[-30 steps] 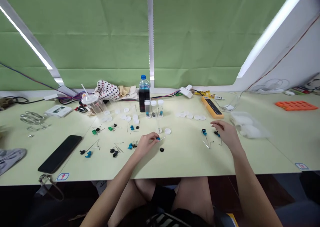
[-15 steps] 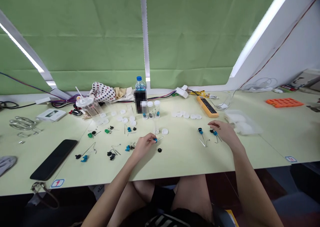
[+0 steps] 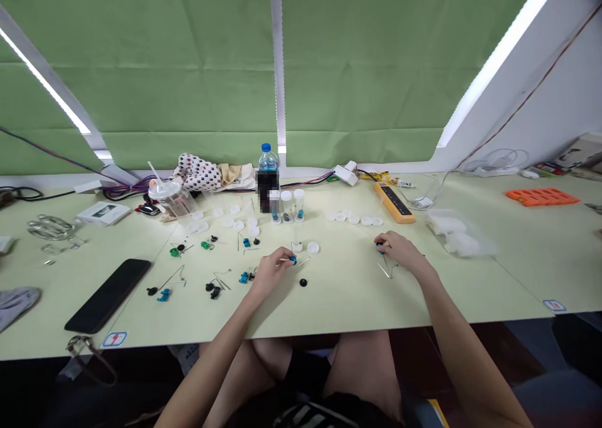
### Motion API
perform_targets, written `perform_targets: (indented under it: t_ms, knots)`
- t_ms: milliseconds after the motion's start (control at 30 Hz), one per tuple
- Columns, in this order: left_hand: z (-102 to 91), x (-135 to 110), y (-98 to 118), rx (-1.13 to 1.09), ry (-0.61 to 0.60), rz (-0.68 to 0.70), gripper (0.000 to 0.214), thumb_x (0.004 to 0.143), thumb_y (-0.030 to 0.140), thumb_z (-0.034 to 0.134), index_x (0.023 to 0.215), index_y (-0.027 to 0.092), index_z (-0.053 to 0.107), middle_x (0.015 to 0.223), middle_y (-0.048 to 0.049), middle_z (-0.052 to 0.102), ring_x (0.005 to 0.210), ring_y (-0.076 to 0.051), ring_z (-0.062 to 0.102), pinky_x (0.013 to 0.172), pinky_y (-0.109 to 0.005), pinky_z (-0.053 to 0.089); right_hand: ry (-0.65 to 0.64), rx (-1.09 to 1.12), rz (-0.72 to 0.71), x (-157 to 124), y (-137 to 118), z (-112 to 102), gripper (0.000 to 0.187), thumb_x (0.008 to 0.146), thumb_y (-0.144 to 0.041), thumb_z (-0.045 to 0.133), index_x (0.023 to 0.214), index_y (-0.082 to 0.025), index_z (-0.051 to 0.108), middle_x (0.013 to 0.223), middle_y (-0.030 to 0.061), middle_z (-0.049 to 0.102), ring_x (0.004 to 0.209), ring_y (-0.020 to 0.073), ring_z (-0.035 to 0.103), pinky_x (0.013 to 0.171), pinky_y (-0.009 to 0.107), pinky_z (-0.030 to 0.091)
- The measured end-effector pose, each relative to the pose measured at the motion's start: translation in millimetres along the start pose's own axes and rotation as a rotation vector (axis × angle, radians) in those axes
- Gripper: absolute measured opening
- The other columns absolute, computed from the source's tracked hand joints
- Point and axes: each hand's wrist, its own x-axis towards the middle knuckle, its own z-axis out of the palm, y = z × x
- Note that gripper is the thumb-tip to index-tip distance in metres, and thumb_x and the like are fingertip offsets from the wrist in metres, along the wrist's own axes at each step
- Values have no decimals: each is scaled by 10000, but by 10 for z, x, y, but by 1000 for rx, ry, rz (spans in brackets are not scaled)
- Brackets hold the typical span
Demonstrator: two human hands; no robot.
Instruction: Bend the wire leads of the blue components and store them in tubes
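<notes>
Near centre frame, my left hand (image 3: 269,271) has its grip clamped on a blue pin (image 3: 292,260). Bare desk (image 3: 343,296) runs between both hands to the near edge. My right hand (image 3: 401,253) has slid left onto a second blue pin (image 3: 379,246); I cannot tell its grip.

It looked like an office-type workroom set up for light bench assembly. A long pale worktop (image 3: 348,302) ran beneath a window wall covered by green roller blinds (image 3: 188,70). A yellow power strip (image 3: 394,202) and loose cables (image 3: 126,186) lay along the back edge. Clear vials (image 3: 286,205), white caps (image 3: 355,218) and small wire parts (image 3: 211,287) with coloured heads were spread across the surface, and an orange tray (image 3: 540,196) sat far right. Small station stickers (image 3: 115,339) marked the front edge. Personal items such as a phone (image 3: 108,295), a water bottle (image 3: 268,177) and a lidded cup (image 3: 167,196) sat among the work.
</notes>
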Motion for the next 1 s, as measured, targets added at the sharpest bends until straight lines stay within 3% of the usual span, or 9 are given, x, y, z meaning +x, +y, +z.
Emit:
perform_targets:
  t_ms: [400, 533, 600, 667, 733, 833, 1000]
  knots:
    - [-21, 15, -37, -253, -14, -42, 200, 792, 271, 544, 947, 157, 599, 976, -76, 666, 892, -174, 629, 851, -327, 478, 5, -44, -28, -34, 125, 69, 226, 811, -283, 470, 945, -236, 646, 958, 47, 614, 869, 203, 594, 735, 292, 405]
    - [-15, 10, -30, -240, -1, -59, 216, 780, 277, 555, 954, 160, 608, 975, -67, 665, 892, -178, 629, 857, -339, 485, 109, -92, 27, -117, -11, 37, 270, 840, -333, 450, 1025, -228, 616, 1024, 74, 592, 889, 228, 592, 723, 318, 417]
    - [-3, 9, -32, -254, 4, -61, 233, 767, 287, 576, 959, 161, 615, 973, -64, 665, 886, -179, 630, 852, -339, 491, 230, -94, 38, -170, -198, 7, 283, 856, -356, 434, 1028, -217, 610, 1024, 89, 590, 931, 251, 580, 739, 339, 423]
    - [9, 10, -31, -305, -10, -66, 249, 758, 301, 594, 959, 155, 620, 957, -63, 669, 867, -177, 635, 838, -337, 500, 299, 14, -61, -225, -474, -15, 263, 875, -345, 413, 992, -217, 612, 1022, 83, 605, 941, 242, 578, 789, 350, 423]
    - [16, 9, -21, -381, -39, -87, 269, 764, 327, 593, 961, 145, 621, 932, -67, 673, 836, -175, 641, 819, -342, 512, 259, 208, -216, -279, -818, -21, 248, 889, -346, 409, 966, -223, 610, 999, 70, 628, 911, 219, 582, 802, 340, 429]
    - [21, -2, 13, -460, -78, -112, 305, 776, 360, 585, 979, 134, 616, 911, -75, 672, 785, -169, 644, 794, -349, 525, 173, 485, -325, -337, -1360, -10, 261, 893, -367, 427, 1053, -235, 585, 933, 50, 621, 739, 176, 582, 684, 310, 463]
    - [67, -86, 151, -479, -76, -57, 301, 763, 360, 621, 961, 134, 629, 925, -77, 653, 763, -159, 622, 750, -331, 532, 106, 784, -492, -336, -1992, -69, 398, 879, -341, 473, 1271, -275, 484, 1160, 75, 469, 709, 119, 568, 696, 304, 489]
